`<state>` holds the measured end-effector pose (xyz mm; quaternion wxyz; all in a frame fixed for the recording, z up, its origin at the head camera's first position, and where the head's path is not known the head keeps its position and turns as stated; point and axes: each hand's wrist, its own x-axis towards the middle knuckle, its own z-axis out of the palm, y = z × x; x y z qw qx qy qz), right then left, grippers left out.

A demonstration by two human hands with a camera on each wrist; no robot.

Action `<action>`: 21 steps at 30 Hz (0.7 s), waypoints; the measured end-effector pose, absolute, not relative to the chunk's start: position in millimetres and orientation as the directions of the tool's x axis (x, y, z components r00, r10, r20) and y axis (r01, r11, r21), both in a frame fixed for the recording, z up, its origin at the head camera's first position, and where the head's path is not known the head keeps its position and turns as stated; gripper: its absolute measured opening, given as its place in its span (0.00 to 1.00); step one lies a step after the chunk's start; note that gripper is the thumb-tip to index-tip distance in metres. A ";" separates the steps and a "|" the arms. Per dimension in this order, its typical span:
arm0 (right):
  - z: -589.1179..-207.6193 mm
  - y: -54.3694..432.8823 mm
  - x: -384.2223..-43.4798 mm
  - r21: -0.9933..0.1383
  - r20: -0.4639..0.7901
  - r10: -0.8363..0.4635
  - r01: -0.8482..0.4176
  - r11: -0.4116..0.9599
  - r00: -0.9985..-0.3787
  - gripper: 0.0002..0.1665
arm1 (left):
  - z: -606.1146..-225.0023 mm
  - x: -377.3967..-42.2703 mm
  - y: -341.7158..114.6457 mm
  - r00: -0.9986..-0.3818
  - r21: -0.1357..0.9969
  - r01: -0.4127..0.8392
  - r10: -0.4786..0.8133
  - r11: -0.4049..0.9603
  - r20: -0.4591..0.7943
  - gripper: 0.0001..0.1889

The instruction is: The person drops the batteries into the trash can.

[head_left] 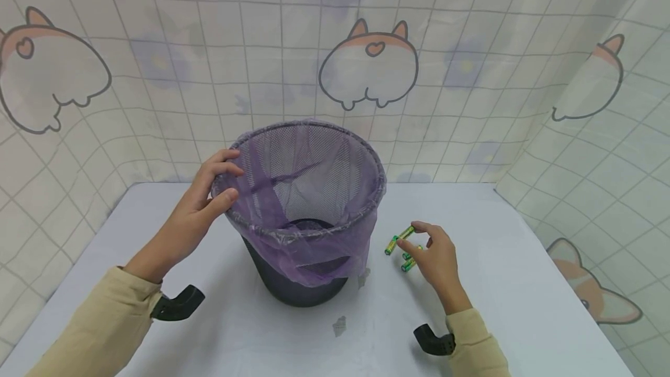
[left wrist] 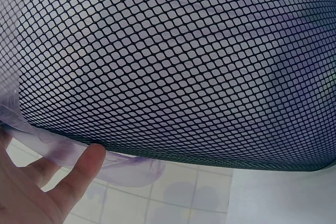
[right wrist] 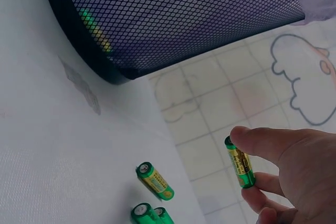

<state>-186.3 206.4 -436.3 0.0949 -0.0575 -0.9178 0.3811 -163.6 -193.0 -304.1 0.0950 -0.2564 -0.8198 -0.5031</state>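
Observation:
A black mesh wastebasket [head_left: 303, 298] stands upright on the table, lined with a thin purple bag [head_left: 324, 269] folded down over its rim. My left hand [head_left: 201, 196] grips the left side of that rim, fingertips and thumb over the bag's edge. To the right of the basket, my right hand [head_left: 437, 255] pinches a small green and yellow battery [right wrist: 240, 163] between thumb and fingers, raised above the table. Just below it lie several similar batteries [right wrist: 155, 181]. Through the mesh in the right wrist view, another green and yellow battery [right wrist: 96, 30] shows near the basket's bottom.
The white table [head_left: 502, 301] meets a tiled-pattern curtain [head_left: 460, 127] with cartoon animals at the back and sides. Two grey worn patches [head_left: 339, 326] mark the tabletop near the basket. Black camera mounts [head_left: 178, 303] stick out from both beige sleeves [head_left: 99, 324].

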 end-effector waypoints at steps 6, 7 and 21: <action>-433.8 205.1 -183.9 -0.705 0.157 0.173 0.012 0.709 -0.972 0.32 | -304.2 -163.2 -192.7 -0.848 0.774 0.520 0.326 0.361 0.417 0.16; -433.3 204.8 -183.6 -0.704 0.160 0.172 0.009 0.710 -0.972 0.32 | -304.1 -163.1 -192.7 -0.849 0.775 0.519 0.325 0.359 0.417 0.16; -424.8 202.2 -179.0 -0.714 0.197 0.168 -0.024 0.700 -0.966 0.32 | -304.3 -163.7 -192.8 -0.853 0.773 0.513 0.323 0.372 0.410 0.17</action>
